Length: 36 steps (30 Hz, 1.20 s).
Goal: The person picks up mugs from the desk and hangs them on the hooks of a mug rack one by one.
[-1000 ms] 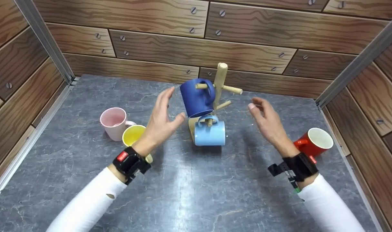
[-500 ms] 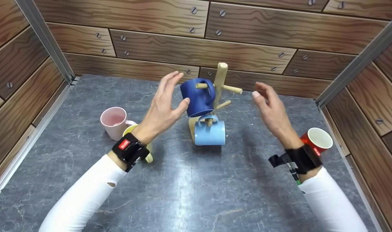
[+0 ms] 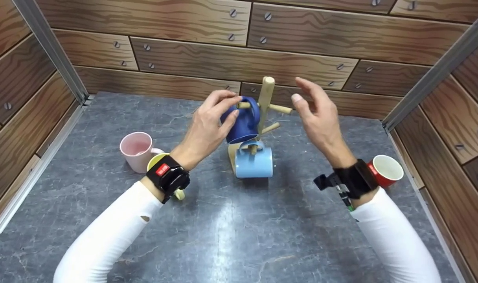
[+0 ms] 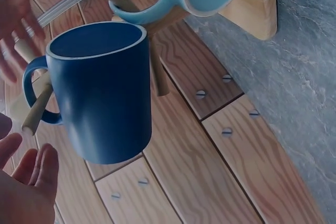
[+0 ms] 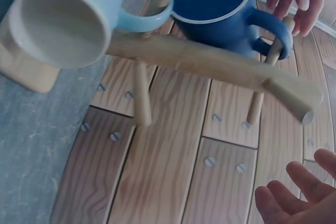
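A dark blue mug (image 3: 243,127) hangs by its handle on an upper peg of the wooden mug tree (image 3: 266,92). Around that peg's end, my left hand (image 3: 207,122) has its fingers loosely bent, near the mug's upper side in the head view. The left wrist view shows those fingers (image 4: 44,169) by the peg tip, apart from the mug (image 4: 102,98). Lower down, a light blue mug (image 3: 254,163) hangs sideways on another peg. My right hand (image 3: 319,118) holds nothing, its fingers spread right of the tree, near a bare peg (image 3: 280,109).
A pink mug (image 3: 136,157) and a yellow mug (image 3: 155,160) stand on the grey marbled table (image 3: 239,243) at left, the yellow one partly behind my left wrist. A red mug (image 3: 382,181) stands at right by my right wrist. Wood-patterned walls (image 3: 184,55) enclose the table.
My left hand has moved right and up, its fingers bending toward the dark blue mug's peg. My right hand has moved up and left, closer to the tree. Both mugs still hang.
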Available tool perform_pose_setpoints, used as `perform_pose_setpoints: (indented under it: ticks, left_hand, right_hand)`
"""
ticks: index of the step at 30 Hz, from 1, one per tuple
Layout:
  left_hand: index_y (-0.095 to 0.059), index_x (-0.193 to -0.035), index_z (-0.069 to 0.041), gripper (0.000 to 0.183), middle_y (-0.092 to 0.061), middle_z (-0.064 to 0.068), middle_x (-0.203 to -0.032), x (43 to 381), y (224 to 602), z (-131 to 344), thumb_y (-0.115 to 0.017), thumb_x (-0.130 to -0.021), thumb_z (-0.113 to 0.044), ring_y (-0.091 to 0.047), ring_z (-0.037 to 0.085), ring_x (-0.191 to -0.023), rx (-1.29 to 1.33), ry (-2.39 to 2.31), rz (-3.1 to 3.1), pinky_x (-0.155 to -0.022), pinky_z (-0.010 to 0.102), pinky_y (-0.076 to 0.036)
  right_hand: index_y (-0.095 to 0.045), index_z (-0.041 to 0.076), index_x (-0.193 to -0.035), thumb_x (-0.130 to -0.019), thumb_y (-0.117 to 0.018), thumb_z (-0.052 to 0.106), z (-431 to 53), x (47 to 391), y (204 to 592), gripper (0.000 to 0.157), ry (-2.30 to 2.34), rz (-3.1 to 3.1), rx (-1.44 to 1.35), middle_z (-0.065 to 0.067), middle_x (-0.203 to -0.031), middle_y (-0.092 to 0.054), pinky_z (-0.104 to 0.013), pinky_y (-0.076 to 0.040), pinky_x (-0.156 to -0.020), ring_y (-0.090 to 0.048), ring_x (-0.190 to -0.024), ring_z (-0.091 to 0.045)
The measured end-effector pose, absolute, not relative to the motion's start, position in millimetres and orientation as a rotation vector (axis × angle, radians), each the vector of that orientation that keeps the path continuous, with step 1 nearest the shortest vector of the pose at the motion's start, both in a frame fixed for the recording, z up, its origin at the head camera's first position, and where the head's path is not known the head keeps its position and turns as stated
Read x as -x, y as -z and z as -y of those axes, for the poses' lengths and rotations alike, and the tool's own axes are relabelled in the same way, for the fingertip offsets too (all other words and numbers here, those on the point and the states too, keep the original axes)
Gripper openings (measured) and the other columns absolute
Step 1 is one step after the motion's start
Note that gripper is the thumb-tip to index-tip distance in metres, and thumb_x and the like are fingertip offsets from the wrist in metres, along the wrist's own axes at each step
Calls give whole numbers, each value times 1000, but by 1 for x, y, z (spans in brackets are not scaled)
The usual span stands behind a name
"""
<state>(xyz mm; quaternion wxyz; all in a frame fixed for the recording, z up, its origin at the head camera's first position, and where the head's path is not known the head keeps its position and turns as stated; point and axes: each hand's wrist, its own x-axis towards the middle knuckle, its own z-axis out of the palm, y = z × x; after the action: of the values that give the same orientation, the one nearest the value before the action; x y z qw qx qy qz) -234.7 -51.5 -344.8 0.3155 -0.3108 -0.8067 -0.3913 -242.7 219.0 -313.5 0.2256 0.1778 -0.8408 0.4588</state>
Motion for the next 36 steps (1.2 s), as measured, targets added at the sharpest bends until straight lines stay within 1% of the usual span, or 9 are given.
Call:
perform_pose_setpoints:
  ticks: [7, 12, 15, 17, 19, 22, 26, 31, 36]
  left_hand:
    - [-77, -116, 0, 21, -67, 14, -113, 239, 344, 45, -71, -99, -11, -67, 26, -107, 818, 1026, 2097, -95, 33, -55]
    - [-80, -110, -2, 17, -71, 11, -108, 242, 346, 41, -74, -96, -8, -70, 25, -102, 809, 1014, 2047, -91, 33, -57]
    - [-80, -109, -1, 16, -73, 11, -105, 243, 349, 39, -75, -95, -7, -71, 24, -99, 788, 1009, 2017, -90, 31, -57]
    - [-81, -107, -1, 15, -74, 10, -104, 244, 348, 38, -75, -94, -7, -72, 23, -98, 770, 1028, 2006, -90, 30, -57]
    - [-81, -104, -1, 13, -74, 9, -102, 244, 347, 36, -76, -93, -7, -72, 22, -97, 754, 1048, 2002, -91, 28, -57]
    - [-81, -102, -1, 11, -74, 8, -101, 244, 345, 35, -76, -93, -6, -72, 22, -96, 751, 1063, 2005, -91, 27, -57]
    - [-81, -101, -2, 10, -74, 8, -99, 245, 345, 35, -76, -93, -5, -72, 21, -94, 754, 1047, 2007, -89, 26, -57]
    - [-80, -101, -2, 10, -73, 8, -95, 248, 346, 37, -75, -92, -2, -72, 21, -91, 743, 1040, 2005, -87, 26, -58]
    - [-81, -101, -3, 11, -74, 8, -95, 253, 346, 37, -75, -92, 0, -73, 21, -91, 727, 1050, 2012, -87, 26, -58]
  right_hand:
    - [-59, 14, -147, -107, -55, 29, -198, 246, 303, 43, -1125, 2331, -608, -2, -149, -58, -38, -49, -106, -55, -132, -17]
    - [-59, 13, -147, -108, -53, 24, -187, 247, 303, 40, -1065, 2330, -670, -3, -152, -55, -36, -47, -110, -53, -137, -18]
    - [-60, 10, -145, -108, -54, 21, -183, 248, 304, 38, -1086, 2322, -682, -5, -148, -59, -32, -53, -101, -62, -125, -17]
    - [-63, 7, -142, -108, -55, 19, -181, 249, 303, 36, -1098, 2315, -681, -7, -140, -65, -30, -56, -94, -67, -112, -16]
    - [-64, 5, -138, -108, -56, 18, -179, 250, 301, 34, -1118, 2307, -678, -8, -131, -70, -28, -56, -88, -69, -102, -14]
    - [-65, 3, -133, -107, -58, 17, -178, 252, 299, 30, -1183, 2314, -664, -8, -124, -72, -27, -57, -89, -70, -105, -14]
    - [-65, 3, -129, -106, -60, 16, -178, 254, 297, 27, -1272, 2334, -634, -7, -124, -71, -26, -58, -91, -70, -111, -16]
    - [-67, 2, -122, -105, -63, 16, -178, 254, 296, 23, -1242, 2304, -620, -4, -115, -73, -25, -57, -87, -70, -102, -10]
    - [-66, -2, -118, -103, -65, 14, -178, 251, 296, 22, -1215, 2272, -639, -5, -108, -73, -25, -57, -81, -69, -93, -9]
